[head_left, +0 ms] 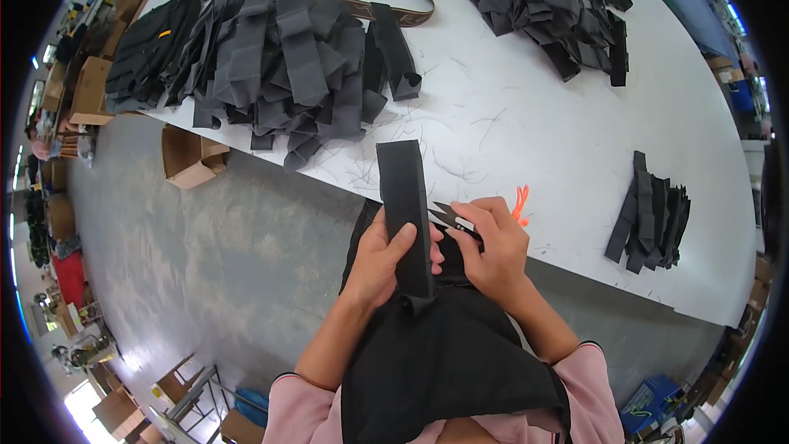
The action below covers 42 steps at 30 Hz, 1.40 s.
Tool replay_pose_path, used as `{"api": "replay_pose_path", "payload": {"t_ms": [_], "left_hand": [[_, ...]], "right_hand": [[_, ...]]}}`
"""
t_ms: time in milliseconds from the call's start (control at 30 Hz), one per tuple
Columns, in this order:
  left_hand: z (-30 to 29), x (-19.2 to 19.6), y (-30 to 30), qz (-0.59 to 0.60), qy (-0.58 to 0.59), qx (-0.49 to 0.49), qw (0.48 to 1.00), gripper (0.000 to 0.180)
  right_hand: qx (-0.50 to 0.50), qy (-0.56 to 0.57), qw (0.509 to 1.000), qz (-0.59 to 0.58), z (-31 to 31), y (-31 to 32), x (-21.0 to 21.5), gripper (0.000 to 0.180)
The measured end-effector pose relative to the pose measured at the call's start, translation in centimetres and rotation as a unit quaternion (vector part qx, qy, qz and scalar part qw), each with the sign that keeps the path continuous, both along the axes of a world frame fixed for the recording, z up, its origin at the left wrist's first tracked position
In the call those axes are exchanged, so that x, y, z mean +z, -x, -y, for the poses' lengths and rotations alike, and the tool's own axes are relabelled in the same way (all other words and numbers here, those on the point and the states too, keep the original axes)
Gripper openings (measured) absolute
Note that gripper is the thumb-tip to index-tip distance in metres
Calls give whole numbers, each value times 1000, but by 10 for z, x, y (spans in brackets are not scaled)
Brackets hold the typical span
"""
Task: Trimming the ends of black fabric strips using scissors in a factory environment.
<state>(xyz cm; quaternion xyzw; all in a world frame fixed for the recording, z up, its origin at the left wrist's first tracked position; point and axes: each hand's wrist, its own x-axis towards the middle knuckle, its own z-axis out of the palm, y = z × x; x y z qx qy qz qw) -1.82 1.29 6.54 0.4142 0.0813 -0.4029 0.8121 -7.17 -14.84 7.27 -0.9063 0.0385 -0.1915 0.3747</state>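
My left hand (380,256) grips a long black fabric strip (404,197), thumb across its front and fingertips showing at its right edge. The strip stands upright in the picture, over the table's near edge. In my right hand (496,248) is a pair of thread snips (454,218), its dark blades pointing left and ending close to the strip's right edge. An orange cord (520,205) sticks out beside that hand. On the table, beyond my left hand, lies a large loose heap of dark fabric strips (296,57). Cut thread ends (444,166) are scattered near it.
Across the white table (526,131) lie a second heap of strips (546,8) at the far right and a smaller bundle (651,218) at the right. A black backpack (152,53) rests at the far left. Below the edge, an open cardboard box (191,156) stands on the floor.
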Motion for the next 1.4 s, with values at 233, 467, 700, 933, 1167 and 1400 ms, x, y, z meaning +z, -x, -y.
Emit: {"api": "replay_pose_path", "payload": {"t_ms": [233, 467, 700, 933, 1167, 1400], "left_hand": [[-1, 5, -4, 4, -9, -9, 1000, 28], [3, 9, -2, -5, -41, -29, 999, 25], [0, 12, -3, -8, -66, -51, 996, 24], [-3, 16, -5, -18, -38, -55, 998, 18], [-1, 15, -5, 0, -69, -68, 995, 23], [0, 16, -5, 1, -85, -65, 994, 27]], "right_hand": [[4, -30, 998, 46, 1, -6, -9, 28], [-8, -9, 1000, 17, 1, -4, -6, 28], [-10, -30, 999, 19, 4, -3, -8, 25], [1, -23, 1000, 21, 6, 0, -7, 22], [-8, -47, 998, 32, 4, 3, -4, 25], [-19, -32, 999, 21, 3, 9, 0, 22]]}}
